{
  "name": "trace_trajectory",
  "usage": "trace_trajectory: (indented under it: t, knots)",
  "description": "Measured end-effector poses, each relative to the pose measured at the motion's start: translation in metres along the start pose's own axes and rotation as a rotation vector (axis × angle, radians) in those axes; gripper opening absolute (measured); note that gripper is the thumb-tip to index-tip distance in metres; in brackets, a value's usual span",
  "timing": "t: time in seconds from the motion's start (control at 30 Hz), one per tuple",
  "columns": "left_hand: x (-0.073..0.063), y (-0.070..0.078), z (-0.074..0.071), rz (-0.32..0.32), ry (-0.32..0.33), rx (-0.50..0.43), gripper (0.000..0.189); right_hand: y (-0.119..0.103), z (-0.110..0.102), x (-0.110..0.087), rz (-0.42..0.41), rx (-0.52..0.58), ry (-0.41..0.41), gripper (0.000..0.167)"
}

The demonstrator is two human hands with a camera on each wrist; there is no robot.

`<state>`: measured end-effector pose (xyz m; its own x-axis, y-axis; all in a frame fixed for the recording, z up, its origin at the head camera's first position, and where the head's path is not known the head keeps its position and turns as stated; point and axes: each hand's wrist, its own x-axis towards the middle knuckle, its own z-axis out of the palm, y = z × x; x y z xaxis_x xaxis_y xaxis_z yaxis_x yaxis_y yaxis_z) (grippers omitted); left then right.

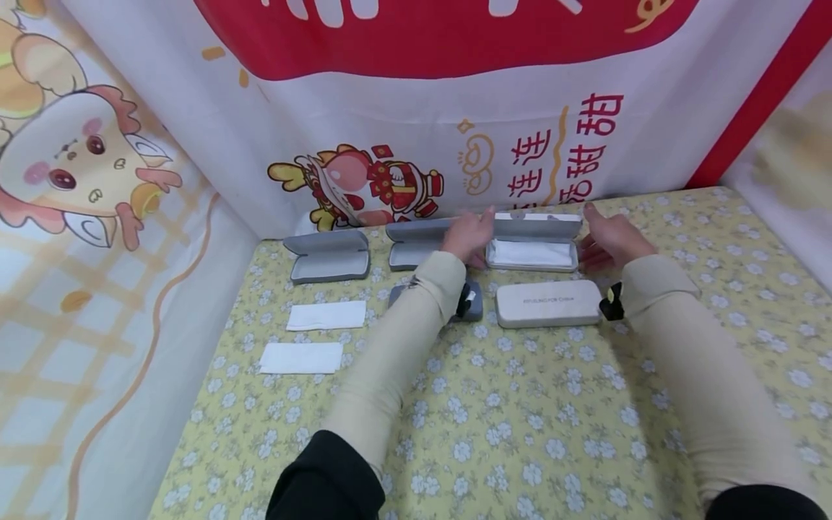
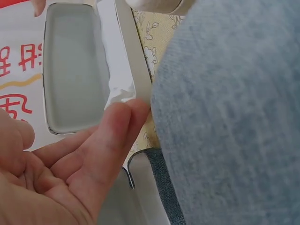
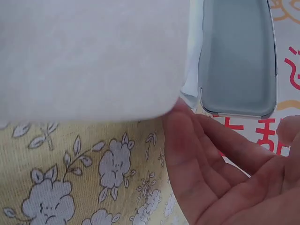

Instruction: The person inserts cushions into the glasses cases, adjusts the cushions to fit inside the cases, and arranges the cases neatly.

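Cloth shows rumpled ends (wrist views only) between both hands, extended fingers seemingly touching open case.

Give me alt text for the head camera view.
A person's left hand and right hand flank an open eyeglass case holding a white cloth on a floral tablecloth. Two more open cases stand to its left; nearer lie a closed white eyeglass case, a blue-grey case partly hidden by the left sleeve, and two folded white cloths.
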<state>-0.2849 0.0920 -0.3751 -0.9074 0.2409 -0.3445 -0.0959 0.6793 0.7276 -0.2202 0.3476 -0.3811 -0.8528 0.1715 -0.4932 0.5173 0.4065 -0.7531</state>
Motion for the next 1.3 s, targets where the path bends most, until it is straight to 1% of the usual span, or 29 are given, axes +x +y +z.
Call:
trace_trajectory:
  t: [0.1, 0.23, 0.3, 0.43, 0.57, 0.67, 0.8, 0.97, 1.1, 1.3]
  knots:
    - [-0.001, 0.003, 0.002, -0.038, -0.014, -0.022, 0.071, -0.001, 0.002, 0.001, 0.013, -0.004, -0.017, 0.099]
    - [-0.001, 0.005, 0.003, -0.067, -0.029, -0.007, 0.069, -0.001, 0.004, 0.001, 0.021, 0.006, -0.036, 0.101]
    - [0.001, 0.005, 0.004, -0.086, -0.042, -0.015, 0.069, -0.001, 0.005, 0.001, 0.024, 0.022, -0.047, 0.101]
    - [0.002, 0.006, 0.005, -0.126, -0.065, -0.079, 0.07, 0.0, 0.006, 0.0, 0.03, 0.049, -0.056, 0.103]
    - [0.001, 0.006, 0.003, -0.141, -0.084, -0.175, 0.072, 0.002, 0.005, 0.001, 0.026, 0.078, -0.069, 0.102]
    - [0.003, 0.003, 0.003, -0.157, -0.085, -0.19, 0.075, 0.003, 0.005, 0.002, 0.02, 0.101, -0.085, 0.098]
    - [0.003, 0.001, 0.006, -0.161, -0.065, -0.154, 0.074, 0.006, 0.004, 0.004, 0.014, 0.133, -0.119, 0.094]
    - [0.0, 0.003, 0.005, -0.15, -0.065, -0.174, 0.067, 0.009, 0.001, 0.005, 0.014, 0.181, -0.147, 0.088]
    - [0.0, 0.004, 0.005, -0.158, -0.062, -0.175, 0.065, 0.009, 0.001, 0.006, 0.013, 0.195, -0.15, 0.078]
    - [0.002, 0.002, 0.008, -0.132, -0.06, -0.17, 0.064, 0.01, 0.002, 0.007, 0.026, 0.202, -0.146, 0.067]
